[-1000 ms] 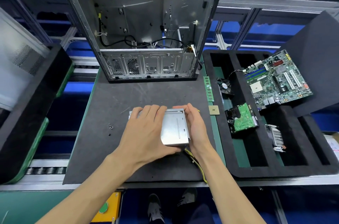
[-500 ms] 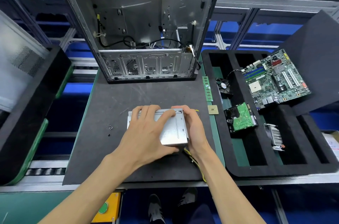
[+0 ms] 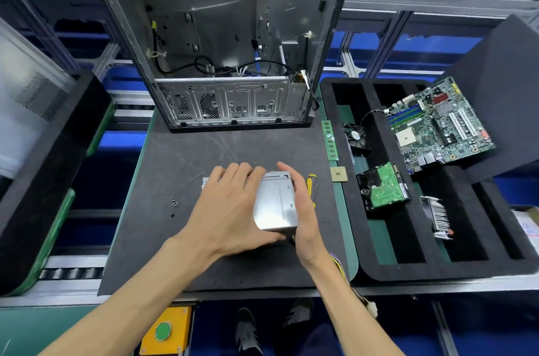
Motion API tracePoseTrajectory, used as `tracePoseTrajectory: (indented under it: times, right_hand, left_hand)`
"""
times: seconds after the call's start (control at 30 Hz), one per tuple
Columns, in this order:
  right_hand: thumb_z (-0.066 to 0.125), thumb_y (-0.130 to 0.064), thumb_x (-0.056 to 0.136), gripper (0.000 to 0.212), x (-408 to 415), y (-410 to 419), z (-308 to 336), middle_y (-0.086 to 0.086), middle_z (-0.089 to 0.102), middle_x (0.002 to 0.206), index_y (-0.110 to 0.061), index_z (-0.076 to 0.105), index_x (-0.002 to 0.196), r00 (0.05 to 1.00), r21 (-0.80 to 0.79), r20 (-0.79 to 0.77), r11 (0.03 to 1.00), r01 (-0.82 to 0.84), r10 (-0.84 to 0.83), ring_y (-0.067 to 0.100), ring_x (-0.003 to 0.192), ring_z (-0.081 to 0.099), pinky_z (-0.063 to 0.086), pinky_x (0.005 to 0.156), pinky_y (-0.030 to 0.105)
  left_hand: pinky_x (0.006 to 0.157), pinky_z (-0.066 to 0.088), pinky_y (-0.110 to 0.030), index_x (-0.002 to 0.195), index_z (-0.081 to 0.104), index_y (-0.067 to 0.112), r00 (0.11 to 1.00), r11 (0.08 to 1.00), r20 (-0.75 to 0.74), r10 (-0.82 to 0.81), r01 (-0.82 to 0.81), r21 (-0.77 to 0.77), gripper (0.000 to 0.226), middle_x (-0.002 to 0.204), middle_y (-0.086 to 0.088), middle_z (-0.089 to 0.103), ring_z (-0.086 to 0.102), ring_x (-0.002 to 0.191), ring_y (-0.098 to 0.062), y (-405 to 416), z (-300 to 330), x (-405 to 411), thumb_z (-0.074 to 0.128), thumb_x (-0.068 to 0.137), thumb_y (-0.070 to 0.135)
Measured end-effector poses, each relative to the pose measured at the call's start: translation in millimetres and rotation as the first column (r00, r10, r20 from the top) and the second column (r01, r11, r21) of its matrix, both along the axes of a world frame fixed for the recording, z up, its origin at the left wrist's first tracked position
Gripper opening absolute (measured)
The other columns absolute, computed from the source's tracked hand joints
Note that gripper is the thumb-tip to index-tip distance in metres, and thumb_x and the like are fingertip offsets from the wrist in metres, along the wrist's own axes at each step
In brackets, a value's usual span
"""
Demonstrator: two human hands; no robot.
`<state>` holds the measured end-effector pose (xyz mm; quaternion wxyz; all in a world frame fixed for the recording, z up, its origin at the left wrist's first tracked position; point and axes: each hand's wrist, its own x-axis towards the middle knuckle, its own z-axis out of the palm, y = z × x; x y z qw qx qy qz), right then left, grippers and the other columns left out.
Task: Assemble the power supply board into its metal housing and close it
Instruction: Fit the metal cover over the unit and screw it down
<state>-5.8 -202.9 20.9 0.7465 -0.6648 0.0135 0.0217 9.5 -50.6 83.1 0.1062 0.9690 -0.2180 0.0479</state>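
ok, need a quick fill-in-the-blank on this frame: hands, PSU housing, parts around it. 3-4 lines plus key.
1. The left hand lies flat on top of the metal ____, which sits on the dark mat.
2. The right hand is against the housing's ____ side.
3. The motherboard rests on the foam tray to the ____ of the mat.
4. The open PC case stands at the mat's ____ edge.

Missing words: housing; right; right; far
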Motion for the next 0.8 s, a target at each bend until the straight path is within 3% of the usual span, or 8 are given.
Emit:
tracePoseTrajectory:
  times: [0.07,0.2,0.33,0.47,0.5,0.57,0.67,0.8]
  right_hand:
    - [0.052,-0.08,0.087,0.097,-4,5,-3,-0.008,0.062,0.134,-0.01,0.038,0.153,0.999,-0.063,0.046,0.998,0.016,-0.013,0.009,0.122,0.06,0.047,0.097,0.019]
    - [0.065,-0.085,0.074,0.112,-5,7,-7,0.012,0.054,0.144,-0.012,0.037,0.155,0.995,-0.147,0.094,0.988,0.042,-0.029,0.022,0.13,0.056,0.048,0.106,0.035]
    - [0.081,-0.074,0.068,0.121,-5,-7,-19,-0.012,0.044,0.152,-0.021,0.025,0.161,0.988,-0.244,0.116,0.967,-0.07,0.101,0.018,0.14,0.048,0.043,0.113,0.031]
    - [0.094,-0.055,0.064,0.126,-4,-21,-32,-0.013,0.041,0.152,-0.035,0.018,0.162,0.97,-0.31,0.088,0.932,-0.19,0.227,0.015,0.143,0.044,0.04,0.115,0.028]
    - [0.096,-0.051,0.064,0.126,-3,-23,-33,-0.013,0.041,0.153,-0.035,0.019,0.161,0.965,-0.321,0.085,0.924,-0.208,0.247,0.015,0.144,0.044,0.04,0.116,0.028]
    - [0.098,-0.047,0.064,0.12,1,-23,-33,-0.012,0.045,0.153,-0.034,0.024,0.158,0.96,-0.318,0.087,0.921,-0.226,0.265,0.017,0.143,0.046,0.041,0.115,0.028]
    - [0.098,-0.046,0.065,0.112,3,-23,-35,-0.011,0.049,0.15,-0.034,0.029,0.152,0.959,-0.31,0.101,0.925,-0.221,0.263,0.017,0.14,0.049,0.042,0.11,0.021]
    - [0.098,-0.049,0.063,0.111,4,-24,-35,-0.012,0.051,0.148,-0.04,0.03,0.15,0.961,-0.33,0.105,0.921,-0.209,0.256,0.015,0.139,0.05,0.042,0.108,0.018]
  left_hand:
    - [0.078,0.043,-0.04,0.117,0.063,0.007,1.0,1.0,0.014,-0.002,0.003,-0.02,0.097,0.096,-0.002,0.059,0.054,0.083,-0.026,0,0,-1,0.056,0.056,0.082]
    - [0.079,0.043,-0.038,0.119,0.063,0.009,1.0,1.0,0.011,0.007,-0.007,-0.023,0.092,0.098,-0.001,0.06,0.055,0.085,-0.025,0,2,-2,0.053,0.059,0.079]
    - [0.101,0.042,-0.04,0.144,0.05,0.008,0.998,0.998,-0.039,-0.053,0.054,0.036,0.108,0.123,-0.004,0.062,0.061,0.111,-0.027,10,2,-1,0.045,0.061,0.077]
    - [0.123,0.012,-0.035,0.159,0.019,0.011,0.986,0.994,-0.147,-0.076,0.086,0.061,0.136,0.15,-0.001,0.042,0.035,0.14,-0.017,49,-6,-3,0.056,0.054,0.089]
    - [0.121,0.007,-0.03,0.159,0.016,0.015,0.98,0.998,-0.192,-0.059,0.064,0.021,0.137,0.154,0.003,0.036,0.029,0.142,-0.014,63,-9,-3,0.063,0.052,0.088]
    - [0.116,0.015,-0.025,0.157,0.014,0.029,0.944,0.986,-0.33,-0.006,-0.048,-0.157,0.137,0.152,0.017,0.03,0.028,0.138,-0.005,89,-14,-3,0.079,0.048,0.08]
    - [0.109,0.025,-0.017,0.149,0.017,0.051,0.859,0.86,-0.511,-0.031,-0.238,-0.451,0.13,0.141,0.041,0.031,0.03,0.132,0.018,109,-27,-6,0.094,0.045,0.062]
    - [0.11,0.032,-0.025,0.143,0.025,0.056,0.812,0.805,-0.573,-0.11,-0.265,-0.53,0.117,0.144,0.038,0.038,0.031,0.137,0.014,103,-42,-7,0.094,0.049,0.061]
